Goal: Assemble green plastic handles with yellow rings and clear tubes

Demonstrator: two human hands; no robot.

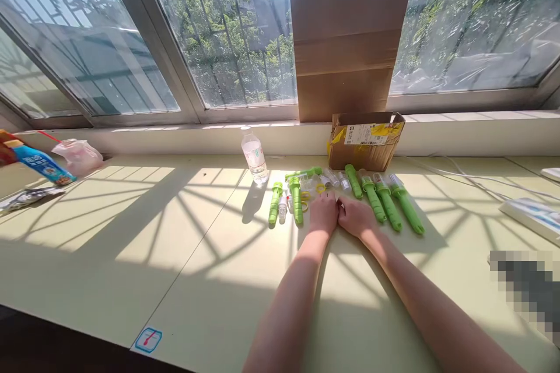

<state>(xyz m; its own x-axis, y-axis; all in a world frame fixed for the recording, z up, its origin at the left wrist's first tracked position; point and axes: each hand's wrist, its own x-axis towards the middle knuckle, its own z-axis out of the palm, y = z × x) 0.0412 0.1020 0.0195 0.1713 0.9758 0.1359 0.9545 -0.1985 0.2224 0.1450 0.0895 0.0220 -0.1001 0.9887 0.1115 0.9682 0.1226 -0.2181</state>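
My left hand (323, 212) and my right hand (355, 215) rest side by side on the table, touching or nearly so. Their fingers are curled in, and nothing shows in them. Left of my left hand lie two green plastic ribbed tubes (296, 201) and a small clear bottle (283, 210) with a white top. Several more green tubes (388, 205) lie fanned out to the right of my right hand. Just beyond my hands are small clear plastic pieces (331, 178), a yellow ring (321, 188) and a green tube (303, 173) lying crosswise.
A clear drink bottle (254, 157) stands behind the tubes, and an open cardboard box (364, 151) sits against the sill. At far left are a blue packet (44, 165) and a pinkish plastic bag (81, 156). A power strip (531, 217) and white cables (464, 175) lie at right.
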